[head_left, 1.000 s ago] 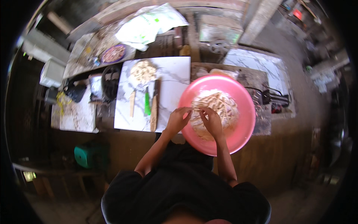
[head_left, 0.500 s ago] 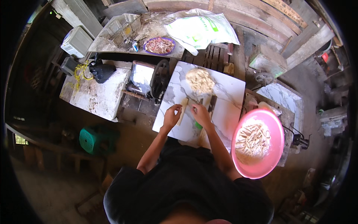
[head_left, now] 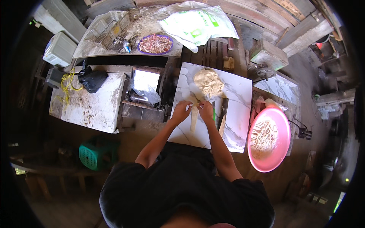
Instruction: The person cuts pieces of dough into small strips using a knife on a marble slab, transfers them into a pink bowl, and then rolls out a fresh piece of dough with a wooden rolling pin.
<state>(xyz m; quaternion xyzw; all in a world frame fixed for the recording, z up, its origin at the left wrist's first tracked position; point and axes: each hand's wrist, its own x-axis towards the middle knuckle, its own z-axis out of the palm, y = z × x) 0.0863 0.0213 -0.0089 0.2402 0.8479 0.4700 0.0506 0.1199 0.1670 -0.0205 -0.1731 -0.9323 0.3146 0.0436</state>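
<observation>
Toward the near left corner of the white tabletop, the left hand and right hand flank the far end of a pale strip, which runs toward the near edge. A second ago both hands were over the pink basin; half a second ago they had reached the strip, and now they are at its far end. I judge that the handling has passed from the basin to this strip.

Both hands have bent fingers, with thumbs drawn in close to them; I cannot tell whether either pinches the strip. A small dark piece lies just beyond the fingertips, too blurred to identify.

Close to the far edge sits a lump of dough, apart from both hands. Just right of the right hand lies a green-handled knife, partly hidden, then a brown stick. Beside the tabletop's right edge, the basin holds floury strips.
</observation>
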